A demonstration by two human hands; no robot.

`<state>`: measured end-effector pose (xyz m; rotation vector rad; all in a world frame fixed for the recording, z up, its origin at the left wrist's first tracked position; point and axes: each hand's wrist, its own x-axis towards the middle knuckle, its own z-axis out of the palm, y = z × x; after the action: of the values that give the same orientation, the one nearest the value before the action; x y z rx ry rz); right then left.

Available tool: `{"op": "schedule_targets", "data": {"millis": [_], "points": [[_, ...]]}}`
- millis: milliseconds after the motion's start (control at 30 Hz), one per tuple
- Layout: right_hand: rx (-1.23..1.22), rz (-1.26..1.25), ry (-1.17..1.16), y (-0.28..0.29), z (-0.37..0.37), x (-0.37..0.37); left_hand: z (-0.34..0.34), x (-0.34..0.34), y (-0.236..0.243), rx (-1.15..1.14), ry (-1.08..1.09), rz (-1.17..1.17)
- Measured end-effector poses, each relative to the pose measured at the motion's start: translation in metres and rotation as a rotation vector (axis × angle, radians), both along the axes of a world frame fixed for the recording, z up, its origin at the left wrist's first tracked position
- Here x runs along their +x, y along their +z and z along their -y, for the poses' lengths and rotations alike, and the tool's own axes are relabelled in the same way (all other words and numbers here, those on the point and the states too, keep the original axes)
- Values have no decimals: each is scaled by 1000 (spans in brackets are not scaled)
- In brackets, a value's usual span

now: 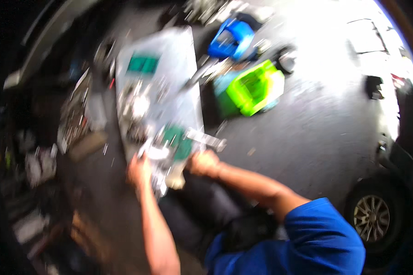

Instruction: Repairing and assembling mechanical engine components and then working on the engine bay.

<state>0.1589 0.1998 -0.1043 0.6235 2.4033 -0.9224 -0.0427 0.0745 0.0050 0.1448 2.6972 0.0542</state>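
Motion blurs the whole view. At the near end of a long pale work table [170, 82], my left hand [140, 170] is closed against a shiny silvery metal part [158, 152] whose kind I cannot make out. My right hand [204, 162] is curled closed at the table's near right corner, just below a flat silvery bar [206, 139]; what is in its fingers is hidden. Between the hands lies a dark green piece [182, 149], with a cream-coloured piece [175, 178] nearer to me. Smeared metal parts [137, 107] lie along the table's left side.
A green rectangular piece [143, 63] lies at the table's far end. Right of the table stand a blue container [243, 34] and a bright green basket [273, 75]. A tray of tools [75, 110] is on the left. A vehicle wheel [371, 217] stands at lower right.
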Motion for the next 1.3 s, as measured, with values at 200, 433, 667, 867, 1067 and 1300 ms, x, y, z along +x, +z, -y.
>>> {"op": "schedule_targets", "data": {"millis": [200, 433, 667, 867, 1067, 1300], "points": [[9, -200, -125, 7, 7, 19, -8, 40, 29, -51, -67, -95], [-160, -316, 74, 50, 7, 43, 20, 67, 26, -54, -10, -71], [-206, -312, 171, 54, 0, 80, 36, 82, 1, 158, -74, -200], [-273, -363, 65, 77, 13, 78, 27, 107, 16, 119, 57, -200], [-316, -333, 136, 93, 36, 34, 28, 116, 20, 151, 79, -226], [-354, -392, 17, 83, 71, -2, 49, 121, 13, 362, 30, -312]]}}
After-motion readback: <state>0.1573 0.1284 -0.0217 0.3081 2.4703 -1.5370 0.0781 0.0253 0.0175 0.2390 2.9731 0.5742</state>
